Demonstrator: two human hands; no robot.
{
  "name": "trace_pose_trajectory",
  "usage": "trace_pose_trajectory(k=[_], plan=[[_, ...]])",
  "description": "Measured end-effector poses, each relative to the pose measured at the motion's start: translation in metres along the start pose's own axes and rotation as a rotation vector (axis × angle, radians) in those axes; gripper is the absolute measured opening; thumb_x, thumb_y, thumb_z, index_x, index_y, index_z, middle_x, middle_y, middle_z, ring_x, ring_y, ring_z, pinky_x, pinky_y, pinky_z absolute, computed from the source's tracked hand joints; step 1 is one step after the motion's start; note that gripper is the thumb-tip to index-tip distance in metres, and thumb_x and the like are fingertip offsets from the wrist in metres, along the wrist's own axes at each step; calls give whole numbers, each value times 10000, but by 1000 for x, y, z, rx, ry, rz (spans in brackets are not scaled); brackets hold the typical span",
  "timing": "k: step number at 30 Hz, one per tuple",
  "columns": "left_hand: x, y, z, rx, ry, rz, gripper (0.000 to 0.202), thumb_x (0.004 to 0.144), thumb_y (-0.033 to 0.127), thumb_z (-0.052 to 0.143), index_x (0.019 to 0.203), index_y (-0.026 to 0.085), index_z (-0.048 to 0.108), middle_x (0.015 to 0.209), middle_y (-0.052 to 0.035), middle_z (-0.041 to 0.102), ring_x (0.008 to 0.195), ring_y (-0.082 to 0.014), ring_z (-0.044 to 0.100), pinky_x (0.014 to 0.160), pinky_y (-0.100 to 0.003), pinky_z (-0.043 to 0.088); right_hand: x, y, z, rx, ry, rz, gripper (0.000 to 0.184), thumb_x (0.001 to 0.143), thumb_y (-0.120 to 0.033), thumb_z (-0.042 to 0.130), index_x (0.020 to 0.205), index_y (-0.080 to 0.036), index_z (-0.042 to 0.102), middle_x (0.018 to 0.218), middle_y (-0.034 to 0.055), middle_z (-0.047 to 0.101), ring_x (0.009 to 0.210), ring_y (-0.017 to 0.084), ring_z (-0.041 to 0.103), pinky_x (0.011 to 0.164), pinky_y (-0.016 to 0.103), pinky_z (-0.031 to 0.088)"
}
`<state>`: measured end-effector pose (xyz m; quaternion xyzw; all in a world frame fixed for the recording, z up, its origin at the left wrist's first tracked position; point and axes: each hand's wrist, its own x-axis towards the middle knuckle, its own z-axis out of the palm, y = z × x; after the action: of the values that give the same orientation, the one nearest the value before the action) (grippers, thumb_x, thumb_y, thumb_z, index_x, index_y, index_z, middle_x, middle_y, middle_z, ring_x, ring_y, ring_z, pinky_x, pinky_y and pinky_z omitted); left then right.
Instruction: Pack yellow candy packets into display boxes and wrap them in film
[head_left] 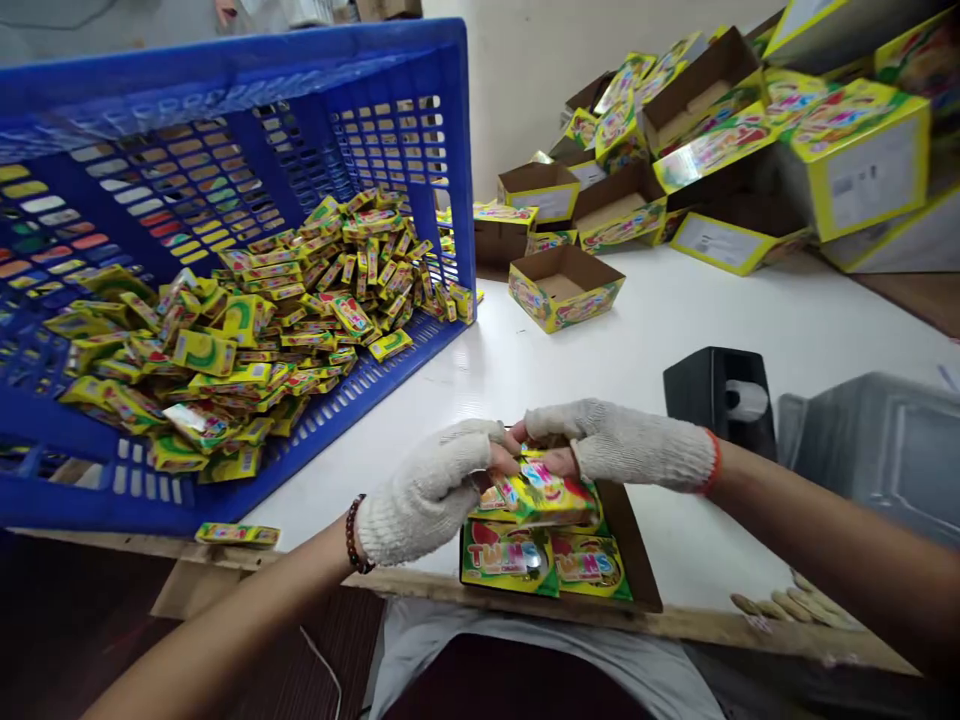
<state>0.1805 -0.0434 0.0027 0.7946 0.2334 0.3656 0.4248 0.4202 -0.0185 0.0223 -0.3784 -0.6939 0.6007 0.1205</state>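
Observation:
Both my hands wear white knit gloves with bare fingertips. My left hand [431, 490] and my right hand [619, 445] meet over an open cardboard display box [637, 560] at the table's front edge. Between them they grip a small yellow box [551, 490] with colourful print, its far side partly hidden by my fingers. Below it, a small box lettered "TWINS" [506, 558] lies flat in the display box, with another small box [589, 565] beside it on the right. My hands cover the back of the display box.
A blue plastic crate [471, 170] lies on its side at the left, holding many small yellow boxes [300, 330]. One small box [236, 535] lies by the front edge. Display boxes [566, 285] pile up at back right. A black tape dispenser [705, 395] and grey bin [877, 440] stand right.

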Motion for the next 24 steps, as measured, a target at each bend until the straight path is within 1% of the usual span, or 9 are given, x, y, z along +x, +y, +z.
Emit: trace_pose_trajectory(k=[3,4,6,8,10,14,17,19,24], plan=[[5,-5,16,-101,138,-93,176,857,108,559,977,201,648,1081,-64,648,1023,-177,628,921,-317,510,-9,0,-2,96,-172,47,450,717,-483,738,1001,-137,693,909,37,702,824,188,628,711,287,497],[6,-7,21,-187,236,-186,154,882,178,575,1024,204,630,1075,-62,643,991,-174,633,900,-319,518,-11,1,-1,140,-128,53,471,712,-482,745,1027,-137,686,917,40,707,818,187,631,701,285,503],[8,-9,33,-413,365,-392,298,912,356,592,1169,208,556,1077,-67,635,905,-168,646,820,-318,539,-14,3,4,212,111,34,529,718,-485,740,1112,-141,654,981,59,718,841,197,642,719,298,524],[9,-8,42,-595,310,-537,498,869,453,643,1270,208,476,1057,-67,641,832,-158,654,750,-303,541,-15,7,11,210,340,34,516,749,-464,709,1142,-138,633,1019,85,723,856,212,654,739,324,549],[10,-6,48,-612,186,-607,530,817,396,688,1260,194,480,921,-34,652,757,-141,647,706,-275,528,-17,10,16,84,475,50,471,778,-395,678,1171,-143,622,1021,93,726,856,220,666,752,352,569],[15,-1,45,-314,125,-625,284,782,214,574,1063,177,596,745,25,604,612,-106,570,595,-228,473,-31,8,17,-602,758,-186,562,799,-217,633,1352,-190,539,1207,118,673,1071,270,643,921,466,542],[19,0,37,-77,108,-551,199,744,166,523,909,179,634,764,17,615,675,-126,566,634,-241,474,-44,-6,13,-1132,706,-402,621,828,-148,604,1431,-208,470,1379,172,577,1251,325,555,973,524,494],[21,0,33,72,75,-511,159,717,147,526,831,181,633,717,22,600,702,-138,555,664,-248,467,-50,-17,14,-1295,662,-457,590,845,-138,598,1416,-214,474,1369,173,587,1227,322,569,936,493,503],[18,1,41,295,-12,-438,100,696,115,511,703,186,580,620,36,521,613,-123,462,585,-241,374,-57,-15,26,-1362,469,-380,236,826,-109,611,1035,-215,635,887,61,716,734,202,653,679,326,495]])
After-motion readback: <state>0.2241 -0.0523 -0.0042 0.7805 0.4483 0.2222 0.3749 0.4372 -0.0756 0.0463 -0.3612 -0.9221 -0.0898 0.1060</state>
